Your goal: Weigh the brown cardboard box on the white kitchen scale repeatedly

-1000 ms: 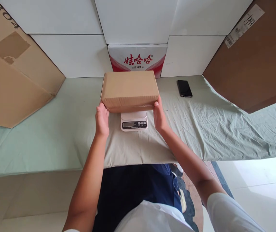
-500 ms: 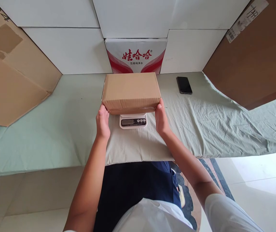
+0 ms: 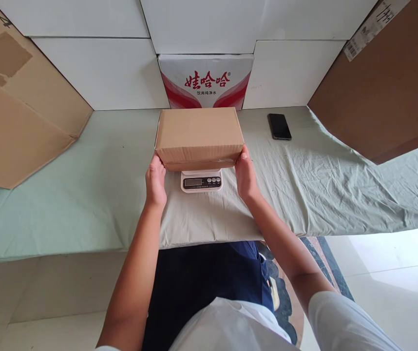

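A closed brown cardboard box (image 3: 199, 129) is at the middle of the table, over a small white digital kitchen scale (image 3: 201, 188). My left hand (image 3: 155, 181) grips the box's near left corner, and my right hand (image 3: 244, 175) grips its near right corner. Both thumbs show at the corners, while the other fingers are mostly hidden beneath or behind the box. Only the front of the scale shows, with its display and several round buttons. The box covers the weighing plate, so I cannot tell whether its full weight rests there.
A black phone (image 3: 279, 126) lies to the right on the pale green cloth (image 3: 121, 195). Behind stand white panels and a white-and-red printed carton (image 3: 207, 73). Large cardboard pieces flank the table at left (image 3: 29, 122) and right (image 3: 384, 87).
Almost nothing differs. The whole view has shifted up slightly, and both hands keep the same hold on the box above the scale.
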The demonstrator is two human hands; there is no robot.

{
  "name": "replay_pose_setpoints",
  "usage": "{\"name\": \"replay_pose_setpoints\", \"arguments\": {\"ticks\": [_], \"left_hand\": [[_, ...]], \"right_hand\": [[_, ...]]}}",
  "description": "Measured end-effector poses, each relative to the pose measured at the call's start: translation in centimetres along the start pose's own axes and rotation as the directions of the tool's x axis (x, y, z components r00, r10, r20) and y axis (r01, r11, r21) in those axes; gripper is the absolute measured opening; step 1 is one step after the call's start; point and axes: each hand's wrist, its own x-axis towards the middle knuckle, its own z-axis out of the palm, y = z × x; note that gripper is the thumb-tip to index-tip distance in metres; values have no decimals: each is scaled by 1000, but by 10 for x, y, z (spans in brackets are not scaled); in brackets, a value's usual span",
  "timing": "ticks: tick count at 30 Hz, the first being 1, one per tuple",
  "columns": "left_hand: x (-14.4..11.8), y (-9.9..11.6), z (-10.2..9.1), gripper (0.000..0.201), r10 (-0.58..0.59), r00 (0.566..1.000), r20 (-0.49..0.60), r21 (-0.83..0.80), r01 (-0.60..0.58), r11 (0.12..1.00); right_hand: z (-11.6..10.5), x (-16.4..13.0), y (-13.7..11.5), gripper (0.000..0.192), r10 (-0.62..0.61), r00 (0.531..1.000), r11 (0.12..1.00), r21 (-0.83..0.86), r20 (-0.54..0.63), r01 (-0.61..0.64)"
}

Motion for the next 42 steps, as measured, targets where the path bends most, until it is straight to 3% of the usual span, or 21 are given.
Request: {"name": "replay_pose_setpoints", "arguments": {"ticks": [13, 19, 25, 33, 38, 42], "left_hand": [[-2, 1, 1, 87, 8, 1000, 17, -5, -8, 1000], [2, -4, -13, 79, 64, 997, -35, 8, -64, 998], [5, -11, -22, 76, 72, 997, -23, 6, -72, 997], [5, -9, -17, 82, 68, 998, 20, -2, -68, 998], [4, -6, -9, 87, 40, 999, 27, 1, -40, 999], [1, -2, -3, 88, 20, 999, 34, -1, -20, 1000]], "right_hand": [[-2, 1, 3, 63, 10, 1000, 999, 47, 2, -10], [-13, 4, 9, 74, 44, 994, 999, 34, -101, -40], [-21, 7, 16, 72, 5, 996, 1000, 9, -83, -4], [-17, 11, 26, 77, 28, 998, 999, 20, -62, -27], [-7, 8, 15, 69, 11, 999, 998, 59, -36, -9], [1, 2, 2, 64, -39, 999, 999, -6, -19, 39]]}}
